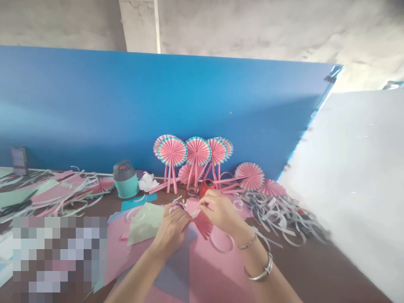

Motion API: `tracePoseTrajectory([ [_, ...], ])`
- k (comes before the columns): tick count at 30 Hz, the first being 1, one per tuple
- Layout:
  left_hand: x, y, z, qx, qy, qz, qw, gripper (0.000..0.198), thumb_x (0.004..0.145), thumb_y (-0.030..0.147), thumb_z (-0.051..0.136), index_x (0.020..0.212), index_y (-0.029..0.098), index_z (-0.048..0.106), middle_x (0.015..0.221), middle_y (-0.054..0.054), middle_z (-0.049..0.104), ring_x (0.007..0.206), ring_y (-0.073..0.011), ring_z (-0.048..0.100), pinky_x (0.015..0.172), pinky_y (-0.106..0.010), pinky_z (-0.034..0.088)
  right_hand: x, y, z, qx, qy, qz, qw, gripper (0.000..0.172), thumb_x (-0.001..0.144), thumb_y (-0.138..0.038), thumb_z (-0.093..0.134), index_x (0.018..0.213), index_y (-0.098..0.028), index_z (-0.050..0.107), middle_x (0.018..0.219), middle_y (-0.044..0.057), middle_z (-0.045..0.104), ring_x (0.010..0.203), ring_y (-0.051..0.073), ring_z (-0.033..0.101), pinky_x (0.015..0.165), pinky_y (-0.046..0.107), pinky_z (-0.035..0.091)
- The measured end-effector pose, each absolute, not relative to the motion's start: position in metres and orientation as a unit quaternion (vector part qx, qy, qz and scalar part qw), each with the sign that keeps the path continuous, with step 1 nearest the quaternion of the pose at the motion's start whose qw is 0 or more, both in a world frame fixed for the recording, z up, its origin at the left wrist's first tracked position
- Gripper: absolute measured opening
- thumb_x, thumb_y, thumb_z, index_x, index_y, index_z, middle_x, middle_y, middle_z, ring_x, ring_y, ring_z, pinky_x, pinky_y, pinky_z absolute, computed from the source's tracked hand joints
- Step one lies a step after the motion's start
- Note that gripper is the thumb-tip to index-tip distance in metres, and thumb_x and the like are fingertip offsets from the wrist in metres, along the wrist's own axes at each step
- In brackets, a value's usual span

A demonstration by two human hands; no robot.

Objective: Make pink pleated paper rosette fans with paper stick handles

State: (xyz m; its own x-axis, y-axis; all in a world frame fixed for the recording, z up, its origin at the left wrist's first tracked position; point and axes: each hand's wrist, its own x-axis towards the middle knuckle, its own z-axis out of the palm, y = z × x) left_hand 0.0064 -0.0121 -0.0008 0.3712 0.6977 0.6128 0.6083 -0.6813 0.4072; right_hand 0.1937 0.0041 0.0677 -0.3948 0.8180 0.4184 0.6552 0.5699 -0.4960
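Note:
A small pink pleated paper fan (pixel 203 226) is spread out between my two hands, above the paper sheets. My left hand (pixel 175 224) is closed, its fingertips pinching the fan at its gathered left end. From the upper right, my right hand (pixel 218 209) reaches over the fan with thumb and fingers pinched together on a thin white strip (pixel 196 212). The ends of the fingers partly hide this strip. Directly behind my right hand stands a red container (pixel 207 186). Pink paper sheets (pixel 217 265) lie beneath both hands.
Several finished pink fans (pixel 196 152) with blue rims stand against the blue partition (pixel 195 97). A teal and grey bottle (pixel 125 180) stands left, near crumpled white tissue (pixel 148 182). Curled white strips (pixel 284 214) pile up at right. A pale green sheet (pixel 145 222) lies left of my hands.

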Motion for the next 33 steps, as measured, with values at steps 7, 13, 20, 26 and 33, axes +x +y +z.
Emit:
tracePoseTrajectory([
  [7, 0.009, -0.019, 0.011, 0.803, 0.31, 0.464, 0.206, 0.023, 0.08, 0.012, 0.053, 0.075, 0.027, 0.069, 0.075, -0.002, 0.071, 0.072, -0.0182, 0.061, 0.1, -0.042, 0.027, 0.221, 0.027, 0.056, -0.486, -0.715, 0.413, 0.286, 0.012, 0.069, -0.027, 0.066, 0.069, -0.015, 0.067, 0.058, -0.003, 0.054, 0.05, 0.008, 0.044, 0.05, 0.021, 0.033],
  [13, 0.019, -0.02, 0.01, 0.444, 0.334, 0.605, 0.57, 0.017, 0.064, 0.03, 0.074, 0.065, 0.02, 0.06, 0.066, 0.0, 0.062, 0.055, -0.0123, 0.055, 0.053, -0.023, 0.041, 0.219, 0.031, 0.046, -0.482, -0.637, 0.532, 0.281, 0.018, 0.064, -0.033, 0.067, 0.065, -0.016, 0.062, 0.048, -0.008, 0.041, 0.041, 0.004, 0.029, 0.041, 0.02, 0.021],
  [20, 0.016, -0.013, 0.014, 0.2, 0.353, 0.595, 0.693, 0.031, 0.053, 0.026, 0.082, 0.069, 0.018, 0.057, 0.06, 0.005, 0.061, 0.051, -0.0102, 0.058, 0.05, -0.021, 0.046, 0.203, 0.028, 0.044, -0.431, -0.642, 0.538, 0.335, 0.024, 0.059, -0.036, 0.072, 0.057, -0.016, 0.058, 0.054, -0.004, 0.049, 0.053, 0.008, 0.042, 0.052, 0.022, 0.033],
  [26, 0.015, -0.007, 0.005, 0.207, 0.328, 0.615, 0.687, 0.029, 0.055, 0.02, 0.081, 0.074, 0.016, 0.06, 0.063, 0.002, 0.065, 0.054, -0.0095, 0.061, 0.054, -0.019, 0.048, 0.203, 0.03, 0.043, -0.498, -0.645, 0.467, 0.343, 0.009, 0.069, -0.025, 0.064, 0.062, -0.02, 0.063, 0.065, 0.003, 0.061, 0.062, 0.016, 0.056, 0.06, 0.028, 0.042],
  [33, 0.017, -0.01, 0.009, 0.194, 0.359, 0.633, 0.658, 0.036, 0.05, 0.021, 0.082, 0.079, 0.017, 0.06, 0.065, 0.004, 0.067, 0.052, -0.0097, 0.061, 0.046, -0.018, 0.044, 0.188, 0.022, 0.047, -0.506, -0.727, 0.214, 0.41, 0.014, 0.076, -0.031, 0.061, 0.08, -0.019, 0.067, 0.089, 0.007, 0.068, 0.089, 0.023, 0.059, 0.081, 0.034, 0.042],
])
